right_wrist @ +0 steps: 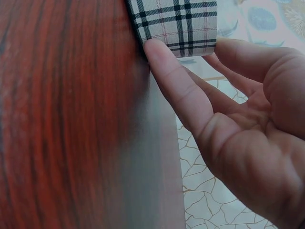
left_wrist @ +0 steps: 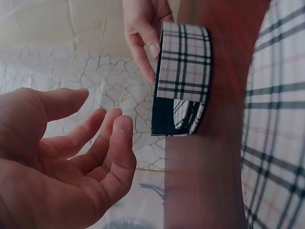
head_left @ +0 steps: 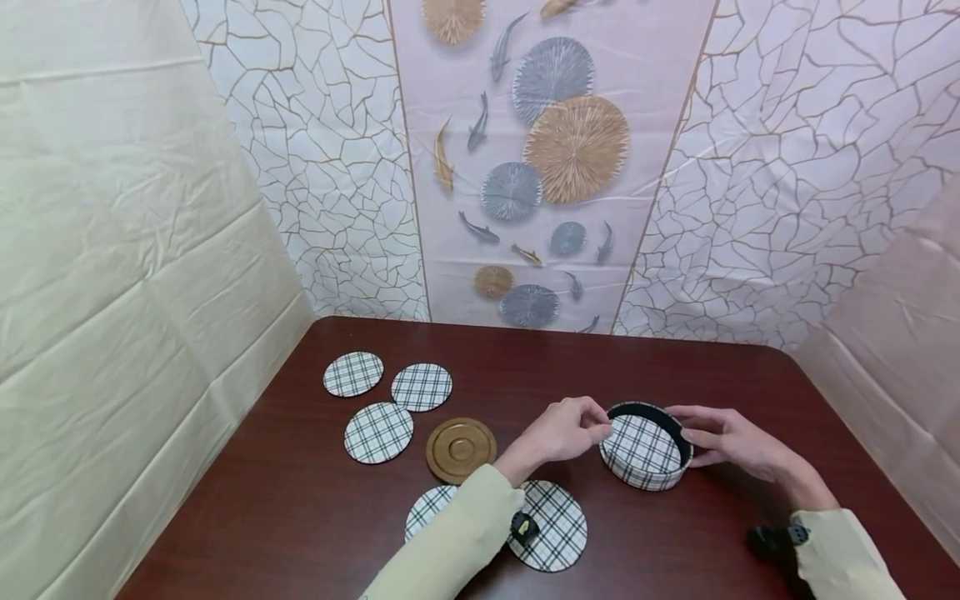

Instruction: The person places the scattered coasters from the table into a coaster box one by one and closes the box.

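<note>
A round coaster holder (head_left: 647, 475), plaid outside and black inside, stands upright on the right of the table with a plaid disc (head_left: 642, 443) on its floor. My right hand (head_left: 738, 440) grips its right wall, thumb at the rim and fingers along the outside. In the left wrist view the holder (left_wrist: 185, 59) has a cut-out in its wall. My left hand (head_left: 570, 429) hovers at the holder's left rim; the left wrist view has its fingers loosely bent, apart from the holder, with nothing between them.
Three plaid coasters (head_left: 378, 433) lie on the left of the dark red table (head_left: 517, 367). A round wooden coaster (head_left: 461, 450) lies nearer the middle. Two more plaid coasters, one the larger disc (head_left: 551, 529), lie under my left forearm. Patterned cloth (head_left: 352, 167) hangs behind the table.
</note>
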`<state>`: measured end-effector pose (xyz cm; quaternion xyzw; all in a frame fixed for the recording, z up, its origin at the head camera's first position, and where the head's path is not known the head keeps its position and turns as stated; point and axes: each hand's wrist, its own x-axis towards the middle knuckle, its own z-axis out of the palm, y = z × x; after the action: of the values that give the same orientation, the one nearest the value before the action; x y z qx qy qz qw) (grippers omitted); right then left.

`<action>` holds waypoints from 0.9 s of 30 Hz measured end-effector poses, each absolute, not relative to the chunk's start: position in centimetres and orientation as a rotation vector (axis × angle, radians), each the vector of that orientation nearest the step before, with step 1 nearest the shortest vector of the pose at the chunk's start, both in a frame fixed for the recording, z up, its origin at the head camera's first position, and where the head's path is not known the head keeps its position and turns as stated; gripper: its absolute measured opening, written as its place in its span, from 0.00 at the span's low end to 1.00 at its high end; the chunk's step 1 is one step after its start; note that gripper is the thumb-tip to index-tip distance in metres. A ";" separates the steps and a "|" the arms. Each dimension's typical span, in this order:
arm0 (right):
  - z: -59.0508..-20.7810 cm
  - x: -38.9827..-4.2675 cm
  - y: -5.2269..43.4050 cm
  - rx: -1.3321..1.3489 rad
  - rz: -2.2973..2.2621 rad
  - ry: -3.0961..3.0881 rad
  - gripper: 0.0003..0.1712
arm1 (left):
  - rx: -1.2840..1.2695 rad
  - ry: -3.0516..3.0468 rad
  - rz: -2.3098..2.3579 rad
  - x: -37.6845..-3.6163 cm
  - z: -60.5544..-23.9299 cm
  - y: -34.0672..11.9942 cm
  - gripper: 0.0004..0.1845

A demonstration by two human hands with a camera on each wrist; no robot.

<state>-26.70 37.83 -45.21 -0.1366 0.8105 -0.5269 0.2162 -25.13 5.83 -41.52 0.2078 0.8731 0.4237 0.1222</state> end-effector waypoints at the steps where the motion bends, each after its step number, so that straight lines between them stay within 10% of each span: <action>1: -45.2 -26.7 37.8 -0.376 -1.461 2.246 0.34 | 0.625 2.544 1.214 -24.9 -41.5 5.7 0.07; 27: -45.1 -26.5 37.9 -0.359 -1.486 2.225 0.35 | 0.914 2.674 0.674 -21.9 -42.9 1.4 0.16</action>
<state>-26.50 37.87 -45.09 -0.1297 0.8041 -0.5372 0.2193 -21.90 1.38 -42.88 0.3126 0.9139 0.2304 0.1181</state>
